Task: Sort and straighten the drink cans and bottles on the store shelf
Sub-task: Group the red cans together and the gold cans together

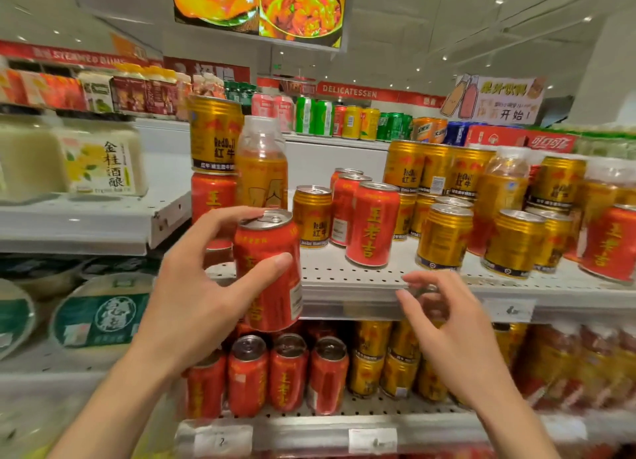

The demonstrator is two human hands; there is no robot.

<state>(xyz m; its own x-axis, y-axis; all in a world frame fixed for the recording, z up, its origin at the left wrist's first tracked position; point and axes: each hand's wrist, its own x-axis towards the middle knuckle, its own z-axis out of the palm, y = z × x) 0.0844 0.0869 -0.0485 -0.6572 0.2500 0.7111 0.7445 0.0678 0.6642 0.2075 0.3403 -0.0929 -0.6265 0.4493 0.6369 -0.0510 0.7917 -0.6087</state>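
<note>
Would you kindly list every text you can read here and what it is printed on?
"DELICATESSEN": red wall banner.
"RedBull 红牛": gold can stacked top left.
"王老吉": red can on the shelf.
"金桂酒酿": white tub.
"可口可乐": red carton.
"开始": hanging paper sign; its other words are blurred.
Price tags: unreadable.

- A bright hanging screen [260, 7] showing two bowls of orange and red food, high above the fingers.
- A red "DELICATESSEN" wall banner [351, 92], up and beyond them.
- A hand-drawn paper sign [495, 98] picturing juice bottles, far upper right.
- A pale square tub with a yellow-flower label [99, 160], up to the left.
- A round tub with a green-and-white lid [99, 315], just left, level with them.
</note>
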